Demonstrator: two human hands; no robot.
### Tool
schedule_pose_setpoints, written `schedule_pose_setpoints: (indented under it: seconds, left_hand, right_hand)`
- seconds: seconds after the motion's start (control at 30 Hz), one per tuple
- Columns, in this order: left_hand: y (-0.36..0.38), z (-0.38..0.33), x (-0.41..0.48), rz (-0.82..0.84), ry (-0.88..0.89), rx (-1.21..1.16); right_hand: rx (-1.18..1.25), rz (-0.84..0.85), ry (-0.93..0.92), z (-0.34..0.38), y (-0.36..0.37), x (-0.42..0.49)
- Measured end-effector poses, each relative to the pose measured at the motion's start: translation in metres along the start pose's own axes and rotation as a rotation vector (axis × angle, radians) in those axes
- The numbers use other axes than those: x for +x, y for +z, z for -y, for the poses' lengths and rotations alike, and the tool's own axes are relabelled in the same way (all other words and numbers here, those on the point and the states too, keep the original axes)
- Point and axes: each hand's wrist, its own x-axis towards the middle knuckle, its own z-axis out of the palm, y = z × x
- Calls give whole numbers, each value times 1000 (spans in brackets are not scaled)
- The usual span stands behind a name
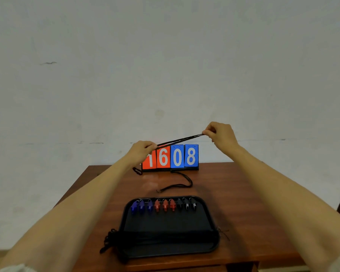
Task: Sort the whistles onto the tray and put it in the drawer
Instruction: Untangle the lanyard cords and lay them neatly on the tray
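Observation:
A black tray (167,246) lies on the near part of the wooden table. Along its far edge sits a row of whistles: three blue whistles (141,206), three red whistles (165,205) and three black whistles (186,204). A bundle of black cords (114,239) lies across the tray's near left side. Above the table, my left hand (142,151) and my right hand (220,134) pinch the two ends of a black lanyard (180,139), stretched taut between them. Its tail hangs below my left hand.
A flip scoreboard (170,157) reading 1608, with red and blue cards, stands at the table's far edge against a white wall. Another loose black lanyard (182,184) curls on the table (234,193) between the scoreboard and the tray.

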Motion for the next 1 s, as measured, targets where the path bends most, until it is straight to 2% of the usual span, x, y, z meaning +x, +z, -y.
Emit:
schedule_pose_setpoints:
  seconds: [0.17,0.5,0.8,0.93,1.0]
  left_hand:
    - [-4,22,-10,-28,-28,33]
    - [-5,57,-32,113,-17,18]
    - [18,95,-54,125,-190,63]
    - [32,110,-63,250,-272,175]
    - [39,122,-68,256,-293,179]
  right_hand:
    - [75,-2,100,-18,3,-9]
    - [62,167,261,-49,23,-33]
    - [-96,287,400,-77,39,-71]
    - [-162,446,452,-90,55,-92]
    - [-181,511,472,-99,62,-104]
